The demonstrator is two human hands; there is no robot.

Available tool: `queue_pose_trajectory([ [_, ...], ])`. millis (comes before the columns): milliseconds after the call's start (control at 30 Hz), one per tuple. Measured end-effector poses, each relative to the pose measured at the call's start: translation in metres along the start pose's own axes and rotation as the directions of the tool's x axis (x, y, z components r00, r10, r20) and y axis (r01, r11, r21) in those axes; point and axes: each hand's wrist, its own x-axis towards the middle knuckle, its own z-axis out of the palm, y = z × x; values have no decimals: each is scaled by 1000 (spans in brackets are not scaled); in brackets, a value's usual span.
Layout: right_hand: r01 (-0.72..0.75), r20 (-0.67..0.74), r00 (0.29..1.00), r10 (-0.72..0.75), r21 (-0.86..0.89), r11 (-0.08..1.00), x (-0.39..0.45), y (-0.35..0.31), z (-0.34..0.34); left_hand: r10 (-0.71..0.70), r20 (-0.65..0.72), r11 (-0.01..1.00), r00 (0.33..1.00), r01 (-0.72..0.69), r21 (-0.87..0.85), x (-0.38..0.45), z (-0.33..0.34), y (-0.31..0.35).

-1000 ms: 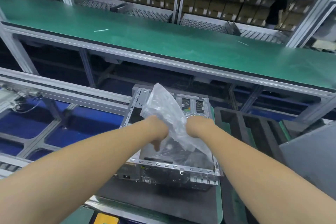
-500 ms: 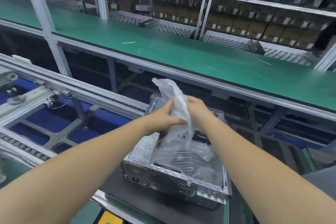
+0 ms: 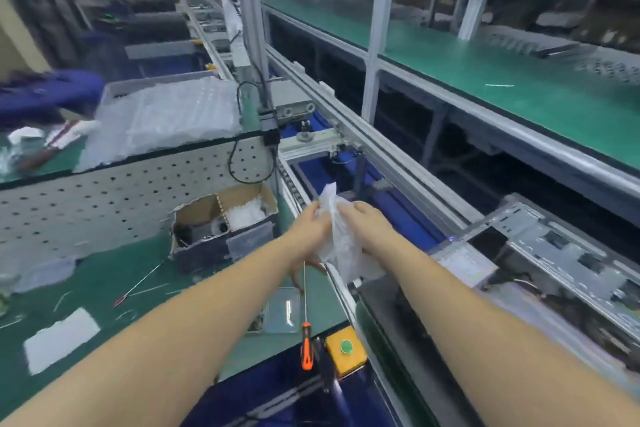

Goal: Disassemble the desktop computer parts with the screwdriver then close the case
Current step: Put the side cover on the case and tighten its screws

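A crumpled clear plastic bag (image 3: 341, 243) hangs between my two hands above the edge of the green workbench. My left hand (image 3: 308, 230) grips its left side and my right hand (image 3: 363, 224) grips its right side. The open grey computer case (image 3: 561, 253) lies on the conveyor at the right, apart from both hands. An orange-handled screwdriver (image 3: 306, 347) with a long thin shaft lies on the bench near its front edge, below my left forearm.
A cardboard box (image 3: 221, 222) with small parts stands against a perforated panel (image 3: 104, 198). A small clear tray (image 3: 282, 310), a white sheet (image 3: 60, 338) and a second thin screwdriver (image 3: 138, 284) lie on the bench. A yellow button box (image 3: 346, 350) sits at the corner.
Both hands have carried the plastic bag away from the case and to the left, over the workbench edge. My view has swung left, so the case now lies at the right.
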Motion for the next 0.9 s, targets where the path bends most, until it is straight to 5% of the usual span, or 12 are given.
queue_pose_trajectory([
  [200, 88, 166, 985, -41, -285, 954, 22, -2, 120, -61, -260, 794, 964, 205, 572, 1, -154, -70],
  [367, 102, 292, 956, 24, -409, 907, 47, -11, 172, -276, -412, 502, 868, 496, 708, 25, -227, -102],
  [467, 87, 256, 966, 40, -465, 881, 59, -21, 175, -186, -299, 470, 936, 352, 810, 57, -224, -86],
  [567, 2, 128, 989, 75, -519, 855, 68, -27, 156, -51, -34, 473, 998, 54, 880, 92, -191, -54],
  [733, -171, -72, 985, 156, -506, 846, 65, -16, 88, 109, 267, 457, 958, -287, 842, 122, -103, -19],
  [900, -330, -277, 935, 220, -455, 827, 21, 5, 5, 263, 319, 606, 911, -413, 680, 114, -12, -1],
])
